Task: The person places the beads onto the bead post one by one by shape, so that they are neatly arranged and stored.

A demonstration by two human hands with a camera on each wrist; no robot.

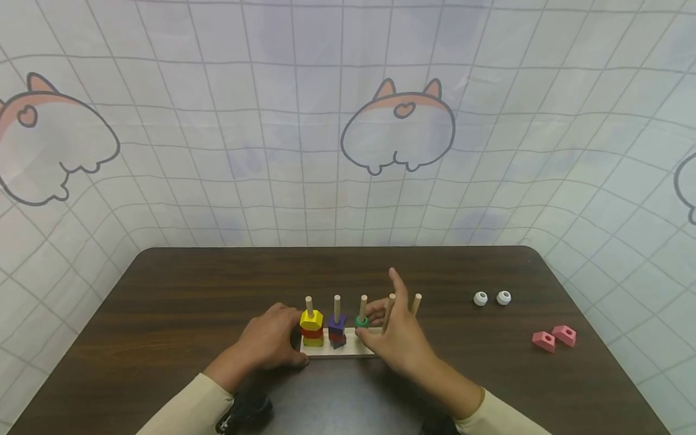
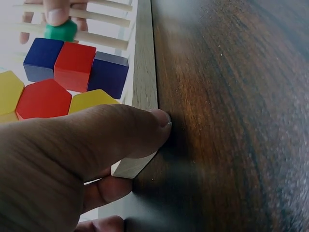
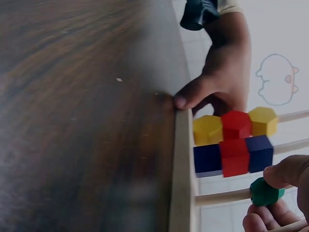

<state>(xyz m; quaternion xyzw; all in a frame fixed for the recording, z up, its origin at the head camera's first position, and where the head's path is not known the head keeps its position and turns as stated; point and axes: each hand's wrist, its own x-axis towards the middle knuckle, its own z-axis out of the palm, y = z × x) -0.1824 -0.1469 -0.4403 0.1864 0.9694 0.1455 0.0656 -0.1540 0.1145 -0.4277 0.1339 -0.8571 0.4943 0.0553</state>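
A wooden peg board [image 1: 350, 349] with several upright pegs lies across the near part of the table. My left hand [image 1: 269, 339] grips its left end, thumb [image 2: 140, 126] along the front edge and fingers behind. My right hand [image 1: 405, 341] pinches a green bead [image 3: 265, 192] between thumb and fingers, partway up the third peg, above the base. The first peg carries a yellow, red and yellow stack of hexagonal blocks [image 2: 44, 99]. On the second, a red block [image 3: 234, 157] sits between two dark blue ones. My right hand partly covers the right-hand pegs.
Two white beads [image 1: 492, 298] stand on the table [image 1: 217, 278] at the back right. Nearer the right edge lie two pink blocks [image 1: 554, 337] with holes. A patterned white curtain [image 1: 304, 133] hangs behind the table.
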